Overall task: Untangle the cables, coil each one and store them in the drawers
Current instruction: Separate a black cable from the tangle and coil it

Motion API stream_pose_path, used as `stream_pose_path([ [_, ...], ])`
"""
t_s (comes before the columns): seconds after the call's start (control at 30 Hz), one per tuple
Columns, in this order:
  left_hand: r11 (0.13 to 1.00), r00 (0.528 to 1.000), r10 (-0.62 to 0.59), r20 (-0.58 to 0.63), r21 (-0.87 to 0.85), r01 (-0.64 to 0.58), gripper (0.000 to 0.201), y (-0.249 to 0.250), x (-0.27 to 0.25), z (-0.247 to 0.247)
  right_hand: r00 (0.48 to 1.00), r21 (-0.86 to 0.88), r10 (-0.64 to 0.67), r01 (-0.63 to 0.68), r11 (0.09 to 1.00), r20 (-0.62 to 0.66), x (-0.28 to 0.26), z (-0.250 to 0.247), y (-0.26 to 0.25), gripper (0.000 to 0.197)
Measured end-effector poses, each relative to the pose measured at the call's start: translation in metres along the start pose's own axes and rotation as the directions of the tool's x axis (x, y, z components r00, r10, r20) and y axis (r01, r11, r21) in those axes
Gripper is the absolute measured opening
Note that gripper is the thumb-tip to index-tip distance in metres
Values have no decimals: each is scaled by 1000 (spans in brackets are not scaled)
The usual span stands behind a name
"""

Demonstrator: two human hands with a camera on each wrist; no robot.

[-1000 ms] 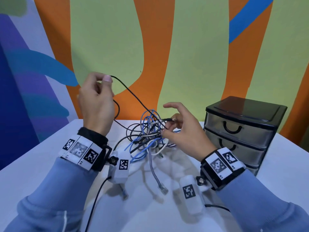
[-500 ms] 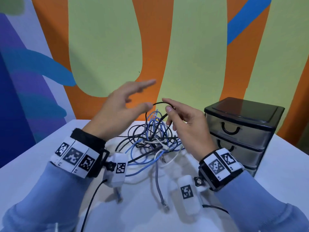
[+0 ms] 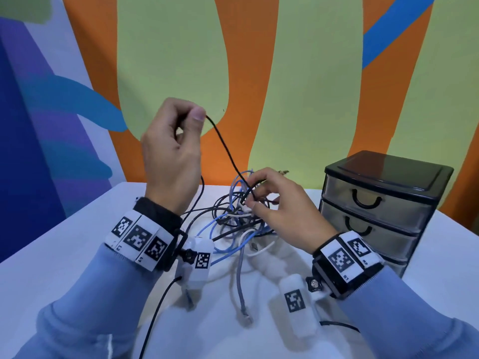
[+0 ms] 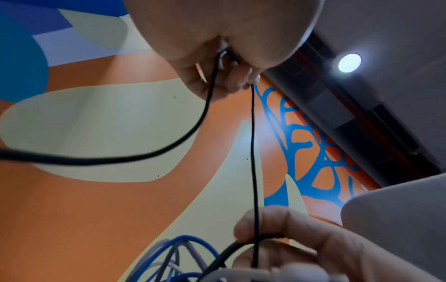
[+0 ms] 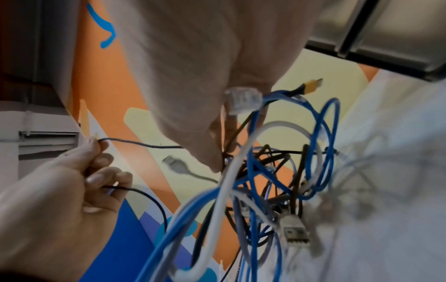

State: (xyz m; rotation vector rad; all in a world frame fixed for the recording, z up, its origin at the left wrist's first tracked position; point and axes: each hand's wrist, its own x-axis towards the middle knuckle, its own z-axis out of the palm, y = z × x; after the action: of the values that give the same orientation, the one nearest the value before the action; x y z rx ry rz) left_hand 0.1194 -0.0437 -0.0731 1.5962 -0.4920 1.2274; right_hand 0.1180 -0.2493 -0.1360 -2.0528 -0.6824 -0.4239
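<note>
Cables (image 3: 234, 221), a whole knot of them in black, blue, grey and white, sit heaped on the white table (image 3: 51, 268), and that heap is our landmark. Biggest thing near it is the drawer unit (image 3: 383, 208), black-topped with smoky translucent fronts, standing on the table to the right of the heap, its curved black handles facing us and the visible drawers closed. Up and to the left of the heap, the left hand (image 3: 171, 154) is raised well above the table, thumb and curled fingers pinching a thin black cable (image 3: 225, 149); from that pinch one strand slants straight down into the top of the heap, and in the left wrist view a second strand (image 4: 169, 145) loops away from the same fist. Right on the heap's upper right edge, the right hand (image 3: 282, 208) has its fingertips closed around strands at the top of the tangle, where the black cable comes in; exactly which strands it pinches I cannot tell. From the right wrist view a clear network plug (image 5: 242, 99) sits against that hand, a gold-tipped plug (image 5: 311, 85) pokes out just past it, and a grey USB plug (image 5: 175, 163) hangs free of the knot. Trailing out of the heap toward us, a grey network cable (image 3: 239, 286) ends in its plug on the table.
</note>
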Motion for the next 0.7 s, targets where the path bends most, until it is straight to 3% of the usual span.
stream_pose_path([
  [0.07,999,997,-38,-73,-35,36,15,-3,1,-3,1000,-84,-5,5,996,0,1,-2,2,25],
  [0.2,984,975,-132,-177,-145,107,17,-8,2,-4,998,-191,61,-64,979,-18,3,-2,9,36],
  [0.33,963,903,-229,-363,-220,156,15,-19,11,-16,991,-243,120,-102,965,63,2,-4,11,39],
  [0.43,965,856,-257,-449,-169,201,12,-32,21,-29,997,-175,79,-79,981,-8,4,-4,13,24],
  [0.5,950,868,-297,-398,-33,310,12,-37,25,-36,993,-103,74,-84,991,-91,5,-3,15,21],
  [0.6,847,884,-425,-195,259,464,11,-44,22,-37,989,-11,81,-83,996,-124,5,-3,17,20],
  [0.63,810,894,-428,-132,383,444,23,-44,18,-34,990,11,83,-83,997,-113,5,-3,18,19],
  [0.7,819,943,-330,42,510,264,39,-33,11,-26,991,38,83,-79,996,-108,5,-3,17,18],
])
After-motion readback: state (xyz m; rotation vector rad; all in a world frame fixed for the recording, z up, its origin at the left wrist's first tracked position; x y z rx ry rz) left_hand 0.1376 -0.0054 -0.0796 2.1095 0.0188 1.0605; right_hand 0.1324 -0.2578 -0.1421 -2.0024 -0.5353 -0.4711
